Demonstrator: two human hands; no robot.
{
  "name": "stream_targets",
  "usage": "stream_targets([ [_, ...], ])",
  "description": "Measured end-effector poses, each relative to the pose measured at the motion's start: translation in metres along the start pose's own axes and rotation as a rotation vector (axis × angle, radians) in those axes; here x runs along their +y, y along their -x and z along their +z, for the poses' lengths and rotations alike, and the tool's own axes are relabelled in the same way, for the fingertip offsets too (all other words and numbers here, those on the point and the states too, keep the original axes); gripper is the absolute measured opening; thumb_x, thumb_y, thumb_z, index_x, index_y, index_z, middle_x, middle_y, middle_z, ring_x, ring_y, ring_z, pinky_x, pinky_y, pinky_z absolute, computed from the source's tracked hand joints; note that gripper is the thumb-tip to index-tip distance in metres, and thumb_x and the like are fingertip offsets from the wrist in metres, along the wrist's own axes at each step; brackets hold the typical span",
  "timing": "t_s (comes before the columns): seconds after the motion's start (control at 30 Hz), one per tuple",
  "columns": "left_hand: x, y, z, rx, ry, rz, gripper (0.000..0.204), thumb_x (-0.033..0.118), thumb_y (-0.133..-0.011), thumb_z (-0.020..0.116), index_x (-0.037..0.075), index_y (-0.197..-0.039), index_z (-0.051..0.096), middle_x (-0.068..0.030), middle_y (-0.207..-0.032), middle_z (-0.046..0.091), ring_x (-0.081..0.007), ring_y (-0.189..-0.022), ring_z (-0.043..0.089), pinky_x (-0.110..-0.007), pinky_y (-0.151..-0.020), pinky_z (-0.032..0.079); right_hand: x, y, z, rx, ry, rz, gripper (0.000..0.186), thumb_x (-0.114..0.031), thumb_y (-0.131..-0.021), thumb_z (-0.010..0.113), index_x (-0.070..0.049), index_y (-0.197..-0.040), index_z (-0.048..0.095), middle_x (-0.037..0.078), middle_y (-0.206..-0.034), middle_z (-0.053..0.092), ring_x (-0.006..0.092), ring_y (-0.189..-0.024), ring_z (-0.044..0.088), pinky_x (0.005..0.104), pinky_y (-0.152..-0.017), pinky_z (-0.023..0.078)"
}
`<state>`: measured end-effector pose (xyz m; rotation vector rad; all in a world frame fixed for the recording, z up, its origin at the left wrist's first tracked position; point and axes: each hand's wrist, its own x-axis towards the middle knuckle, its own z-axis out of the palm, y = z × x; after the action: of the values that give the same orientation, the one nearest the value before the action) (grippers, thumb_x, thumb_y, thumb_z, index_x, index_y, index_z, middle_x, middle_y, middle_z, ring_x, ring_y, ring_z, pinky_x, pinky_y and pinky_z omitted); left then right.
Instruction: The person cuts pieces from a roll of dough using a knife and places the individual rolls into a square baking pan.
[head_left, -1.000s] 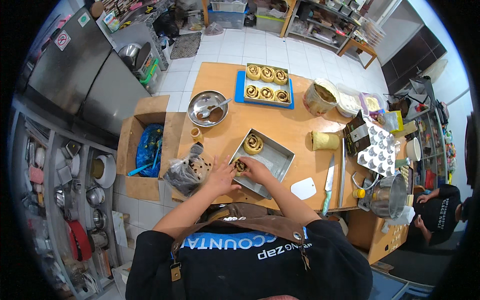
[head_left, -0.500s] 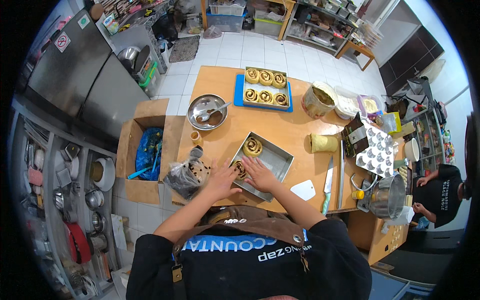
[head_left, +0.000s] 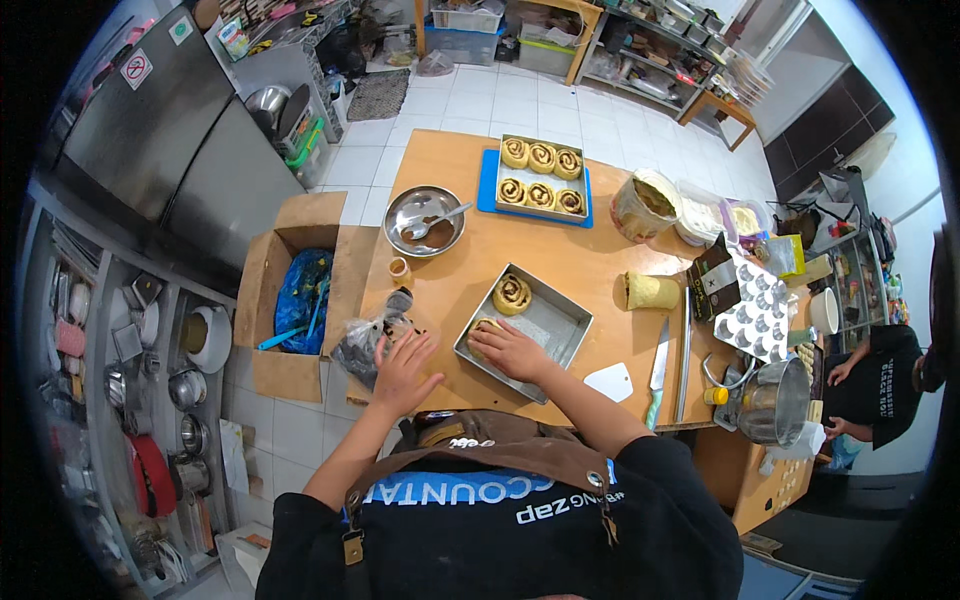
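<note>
A square metal baking tin (head_left: 566, 315) sits on the table in front of me. One spiral dough roll (head_left: 512, 294) rests in its far left corner. A second dough roll (head_left: 484, 327) lies in the near left part, partly covered by the fingers of my right hand (head_left: 512, 350). That hand lies over the roll with its fingers stretched out. To the left of the tin, my left hand (head_left: 404, 368) is raised, its fingers spread and nothing in it. Beside it is a clear plastic bag (head_left: 358, 348) with dark contents, partly hidden by the hand.
Another tin (head_left: 540, 171) of several rolls stands on a blue board at the far side. A steel bowl (head_left: 425, 221) holds a spoon and brown powder. To the right lie a rolled dough log (head_left: 652, 292), a knife (head_left: 658, 372) and a white scraper (head_left: 609, 382). Another person (head_left: 880, 385) is at the right.
My left hand has moved left, off the roll and toward the plastic bag. The second roll now lies inside the tin, with my right hand on it.
</note>
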<state>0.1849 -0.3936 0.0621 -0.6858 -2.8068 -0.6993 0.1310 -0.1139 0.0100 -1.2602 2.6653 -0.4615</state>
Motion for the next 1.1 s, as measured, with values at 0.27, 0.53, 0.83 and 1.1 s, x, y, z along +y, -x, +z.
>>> stream_targets([
  [0.27,0.003,0.022,-0.003,0.002,0.044,-0.024,0.051,0.038,-0.078,0.069,0.014,-0.122,0.057,-0.0048,-0.132,0.052,-0.0254,-0.13,0.041,-0.052,-0.109,0.016,-0.005,-0.008,0.003,0.162,-0.026,-0.03,0.055,-0.029,-0.081,0.067,-0.012,-0.129,0.048,0.01,-0.131,0.047,0.0298,-0.125,0.042,0.0437,-0.108,0.032],
  [0.53,-0.005,0.03,0.001,-0.021,0.09,-0.033,0.051,0.034,-0.078,0.07,0.014,-0.123,0.056,-0.0058,-0.135,0.05,-0.0259,-0.13,0.041,-0.048,-0.108,0.021,0.008,-0.025,0.006,0.266,-0.416,0.088,0.068,-0.025,-0.064,0.078,-0.004,-0.121,0.047,0.017,-0.122,0.048,0.0362,-0.116,0.045,0.0419,-0.099,0.039],
  [0.83,0.0,0.031,-0.002,-0.016,0.104,-0.028,0.05,0.032,-0.08,0.069,0.013,-0.125,0.055,-0.0069,-0.135,0.05,-0.0276,-0.129,0.041,-0.048,-0.108,0.024,0.005,-0.031,0.024,0.249,-0.375,0.247,0.072,-0.023,-0.059,0.082,-0.006,-0.12,0.048,0.016,-0.122,0.048,0.0354,-0.117,0.045,0.0419,-0.1,0.038],
  [1.1,0.002,0.029,0.002,-0.017,0.131,-0.023,0.05,0.03,-0.079,0.069,0.012,-0.124,0.055,-0.0079,-0.135,0.049,-0.0285,-0.128,0.042,-0.046,-0.107,0.027,0.012,-0.022,0.009,0.163,-0.535,0.315,0.088,-0.022,-0.06,0.084,-0.005,-0.134,0.039,0.018,-0.134,0.043,0.0356,-0.124,0.043,0.0402,-0.106,0.036],
])
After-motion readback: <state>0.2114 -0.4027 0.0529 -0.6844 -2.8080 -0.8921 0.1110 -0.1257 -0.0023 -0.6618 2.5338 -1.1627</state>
